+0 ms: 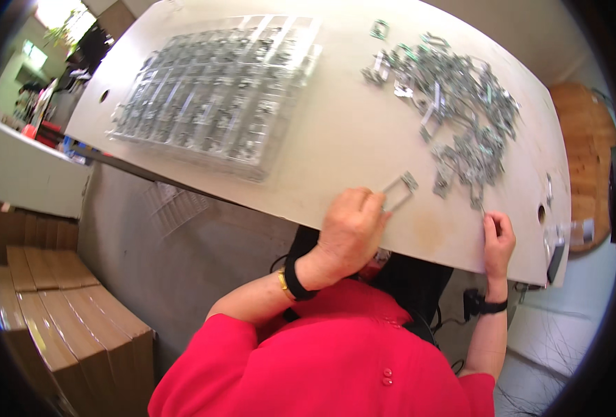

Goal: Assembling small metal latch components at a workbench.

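Observation:
My left hand (353,226) is closed at the table's near edge, its fingertips on one end of a small rectangular metal frame (412,182) that sticks out to the right. Farther right, my right hand (499,240) pinches a thin metal piece (477,202) at the near end of a loose heap of small metal frame parts (454,97). Whether that piece is free of the heap I cannot tell. At the left of the table, clear plastic trays (203,104) lie stacked, their rows of pockets filled with similar metal parts.
The pale table (335,125) has a round hole near each end. One single part (379,28) lies apart beyond the heap. A round wooden stool (582,160) stands beyond the right edge. Cardboard boxes (78,313) are stacked at lower left, and an unfilled plastic tray (176,206) is on the floor.

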Available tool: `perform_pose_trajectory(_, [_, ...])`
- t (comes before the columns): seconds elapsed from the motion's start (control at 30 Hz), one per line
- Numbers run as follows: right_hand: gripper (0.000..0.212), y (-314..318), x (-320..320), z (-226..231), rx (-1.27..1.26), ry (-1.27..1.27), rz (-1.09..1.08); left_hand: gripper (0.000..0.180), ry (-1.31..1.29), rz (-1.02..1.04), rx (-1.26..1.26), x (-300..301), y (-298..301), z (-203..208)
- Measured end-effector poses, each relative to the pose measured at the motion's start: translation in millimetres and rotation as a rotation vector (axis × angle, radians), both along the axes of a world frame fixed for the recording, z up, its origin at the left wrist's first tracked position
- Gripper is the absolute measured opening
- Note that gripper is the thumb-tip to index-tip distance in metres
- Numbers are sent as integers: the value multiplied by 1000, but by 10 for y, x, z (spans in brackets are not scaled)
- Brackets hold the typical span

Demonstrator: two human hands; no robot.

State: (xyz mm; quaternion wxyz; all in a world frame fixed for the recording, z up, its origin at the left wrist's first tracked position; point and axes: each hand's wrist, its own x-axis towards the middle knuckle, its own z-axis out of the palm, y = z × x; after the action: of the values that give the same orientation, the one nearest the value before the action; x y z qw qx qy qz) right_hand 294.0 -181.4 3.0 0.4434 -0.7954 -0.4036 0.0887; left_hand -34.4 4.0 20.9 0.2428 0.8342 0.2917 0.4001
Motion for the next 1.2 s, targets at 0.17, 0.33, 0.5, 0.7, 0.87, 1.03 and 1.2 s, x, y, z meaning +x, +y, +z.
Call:
perform_pose_trajectory(0.17, [7, 27, 11, 3, 1, 0, 20, 15, -57, 19, 2, -14, 23, -61])
perform_pose_trajectory(0.33, [6, 61, 13, -1, 1, 2, -21, 16, -119, 24, -8, -101, 113, 7])
perform_pose_trajectory(0.5, [6, 53, -15, 7, -14, -27, -39, 20, -173, 104, 134, -279, 122, 178])
perform_pose_trajectory(0.7, [7, 33, -12, -4, -26, -40, -54, 20, -119, 111, 161, -343, 202, -1])
perform_pose_trajectory(0.87, [6, 25, -6, 3, -18, -47, -53, 22, 5, 50, 5, -410, 205, -111])
perform_pose_trajectory(1.03, [6, 29, -17, -4, -18, -49, -72, 22, -64, 40, -53, -390, 265, 7])
perform_pose_trajectory(1.2, [6, 16, -20, 15, -75, -32, -98, 22, -69, 37, -79, -347, 273, -35])
